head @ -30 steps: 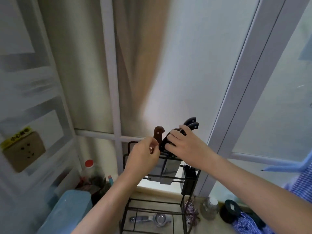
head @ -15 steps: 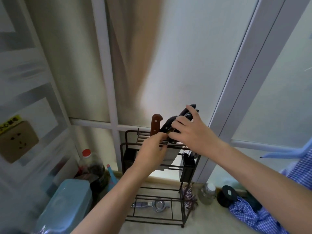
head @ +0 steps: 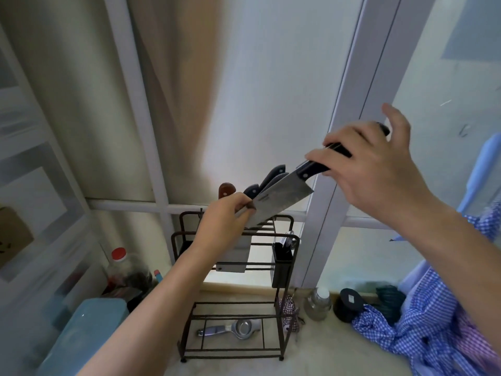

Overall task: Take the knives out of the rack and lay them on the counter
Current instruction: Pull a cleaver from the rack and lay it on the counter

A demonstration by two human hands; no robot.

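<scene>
A dark wire knife rack (head: 287, 237) stands on the pale counter (head: 325, 356) by the window. My right hand (head: 379, 169) grips the black handle of a broad cleaver (head: 276, 202), lifted up and to the right, mostly out of the rack. My left hand (head: 225, 221) pinches the lower end of the cleaver's blade at the top of the rack. In the rack remain a brown-handled knife (head: 226, 189) and dark-handled knives (head: 271, 179); another wide blade (head: 233, 263) hangs below my left hand.
A black utensil cup (head: 282, 264) hangs on the rack's right side. A metal squeezer (head: 230, 329) lies under the rack. A red-capped bottle (head: 119, 270) and blue box (head: 81, 337) stand left; a glass jar (head: 317, 302), black lid (head: 349, 302) and blue checked cloth (head: 423, 335) lie right.
My right hand has pulled the black-handled cleaver up and to the right out of the rack. My left hand stays at the rack top, now on the blade.
</scene>
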